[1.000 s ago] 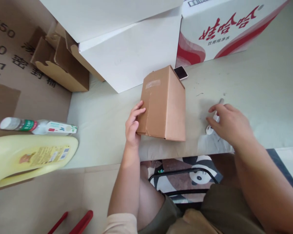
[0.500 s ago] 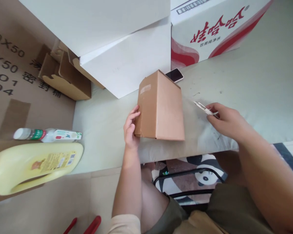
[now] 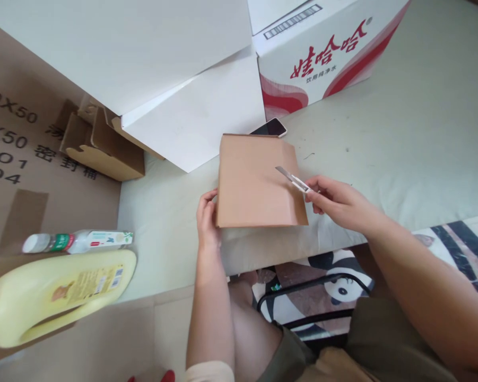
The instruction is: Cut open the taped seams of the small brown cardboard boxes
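Observation:
A brown cardboard box (image 3: 250, 180) stands on the pale green cloth in front of me, with a flap angled out along its right side. My left hand (image 3: 208, 218) grips its left side, the fingers partly hidden behind the cardboard. Between the thumb and fingers of my right hand (image 3: 334, 200) is a white utility knife (image 3: 298, 183), its blade out and pointing left over the box's right part. I cannot tell whether the blade touches the cardboard.
Behind the box lie a phone (image 3: 272, 128), a large white carton (image 3: 199, 111) and a white-and-red carton (image 3: 318, 63). To the left are a brown open box (image 3: 107, 148), a clear bottle (image 3: 79, 241) and a yellow jug (image 3: 67, 292). A black metal frame (image 3: 310, 278) is below the cloth's edge.
The cardboard box has turned and tipped, so a broad face now shows where its corner edge stood. My right hand has brought the utility knife left, over the box.

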Motion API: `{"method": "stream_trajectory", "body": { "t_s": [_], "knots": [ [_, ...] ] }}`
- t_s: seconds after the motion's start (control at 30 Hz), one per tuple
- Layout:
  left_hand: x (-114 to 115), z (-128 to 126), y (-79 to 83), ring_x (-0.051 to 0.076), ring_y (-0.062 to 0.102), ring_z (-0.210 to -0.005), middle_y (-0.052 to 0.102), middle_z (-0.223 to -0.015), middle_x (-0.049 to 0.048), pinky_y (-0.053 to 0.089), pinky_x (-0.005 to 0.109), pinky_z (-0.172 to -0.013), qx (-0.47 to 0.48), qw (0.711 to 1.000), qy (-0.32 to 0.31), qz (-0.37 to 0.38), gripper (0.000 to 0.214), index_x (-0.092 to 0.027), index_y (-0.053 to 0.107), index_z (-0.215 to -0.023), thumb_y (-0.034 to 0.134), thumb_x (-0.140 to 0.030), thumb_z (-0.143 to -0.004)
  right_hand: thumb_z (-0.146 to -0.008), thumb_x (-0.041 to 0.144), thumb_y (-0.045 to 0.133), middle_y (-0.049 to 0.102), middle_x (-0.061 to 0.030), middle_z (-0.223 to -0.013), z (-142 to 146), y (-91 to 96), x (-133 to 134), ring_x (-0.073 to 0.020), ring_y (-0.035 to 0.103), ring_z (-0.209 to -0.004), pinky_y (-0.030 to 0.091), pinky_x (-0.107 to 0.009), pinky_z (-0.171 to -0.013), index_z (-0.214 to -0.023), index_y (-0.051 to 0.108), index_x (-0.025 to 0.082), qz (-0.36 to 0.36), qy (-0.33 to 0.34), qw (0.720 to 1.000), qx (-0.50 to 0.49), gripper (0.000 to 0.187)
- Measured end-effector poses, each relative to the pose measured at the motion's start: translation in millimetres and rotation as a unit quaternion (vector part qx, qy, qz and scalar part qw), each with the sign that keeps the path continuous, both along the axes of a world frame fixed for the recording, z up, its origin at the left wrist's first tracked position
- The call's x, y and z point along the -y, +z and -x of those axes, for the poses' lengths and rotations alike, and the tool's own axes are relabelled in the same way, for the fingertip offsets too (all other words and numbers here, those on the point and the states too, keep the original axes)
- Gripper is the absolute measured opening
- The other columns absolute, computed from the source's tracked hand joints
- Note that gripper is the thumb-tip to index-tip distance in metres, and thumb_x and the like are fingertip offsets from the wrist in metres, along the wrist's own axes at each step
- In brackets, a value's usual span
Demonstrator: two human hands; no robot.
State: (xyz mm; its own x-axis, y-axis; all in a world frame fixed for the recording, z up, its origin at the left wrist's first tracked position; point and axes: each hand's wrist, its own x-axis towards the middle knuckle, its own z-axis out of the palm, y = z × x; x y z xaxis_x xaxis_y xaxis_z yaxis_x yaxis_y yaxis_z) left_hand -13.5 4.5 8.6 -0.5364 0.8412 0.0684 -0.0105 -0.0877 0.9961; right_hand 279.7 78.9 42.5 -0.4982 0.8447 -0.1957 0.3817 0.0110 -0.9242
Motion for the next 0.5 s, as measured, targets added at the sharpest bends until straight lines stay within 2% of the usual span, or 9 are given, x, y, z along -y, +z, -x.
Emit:
{"method": "stream_trajectory", "body": {
  "t_s": [0.1,0.23,0.4,0.5],
  "knots": [
    [3,-2,1.3,0.026,0.059,-0.116,0.063,-0.123,0.0070,0.048,0.037,-0.095,0.031,0.998,-0.059,0.008,0.054,-0.025,0.065,-0.108,0.068,-0.067,-0.073,-0.090,0.043,0.049,0.060,-0.0010,-0.076,2,-2.0,1,-0.0162,0.055,-0.066,0.043,-0.030,-0.062,-0.094,0.057,0.022,-0.007,-0.003,1.000,0.013,0.023],
    [8,-6,6.9,0.028,0.052,-0.129,0.054,-0.138,0.0052,0.047,0.041,-0.101,0.102,0.983,-0.149,0.039,0.070,-0.034,0.054,-0.128,0.076,-0.063,-0.068,-0.091,0.039,0.046,0.061,-0.0023,-0.078,5,-4.4,1,-0.0171,0.054,-0.071,0.043,-0.031,-0.066,-0.089,0.055,0.022,-0.015,-0.011,1.000,0.021,0.020],
    [10,-9,10.4,0.031,0.035,-0.146,0.046,-0.150,0.0063,0.039,0.042,-0.113,0.106,0.977,-0.183,0.025,0.078,-0.033,0.052,-0.134,0.078,-0.064,-0.066,-0.092,0.034,0.042,0.057,0.0000,-0.076,10,-6.2,3,-0.0173,0.053,-0.073,0.042,-0.032,-0.070,-0.081,0.049,0.023,-0.022,0.031,0.998,0.041,0.017],
    [13,-7,12.5,0.033,0.033,-0.147,0.040,-0.157,0.0063,0.042,0.041,-0.110,0.105,0.972,-0.209,0.030,0.087,-0.034,0.051,-0.139,0.078,-0.069,-0.064,-0.094,0.035,0.042,0.056,0.0002,-0.077,14,-7.8,5,-0.0180,0.053,-0.074,0.042,-0.033,-0.072,-0.081,0.046,0.023,-0.033,0.054,0.997,0.043,0.018]
  ]
}}
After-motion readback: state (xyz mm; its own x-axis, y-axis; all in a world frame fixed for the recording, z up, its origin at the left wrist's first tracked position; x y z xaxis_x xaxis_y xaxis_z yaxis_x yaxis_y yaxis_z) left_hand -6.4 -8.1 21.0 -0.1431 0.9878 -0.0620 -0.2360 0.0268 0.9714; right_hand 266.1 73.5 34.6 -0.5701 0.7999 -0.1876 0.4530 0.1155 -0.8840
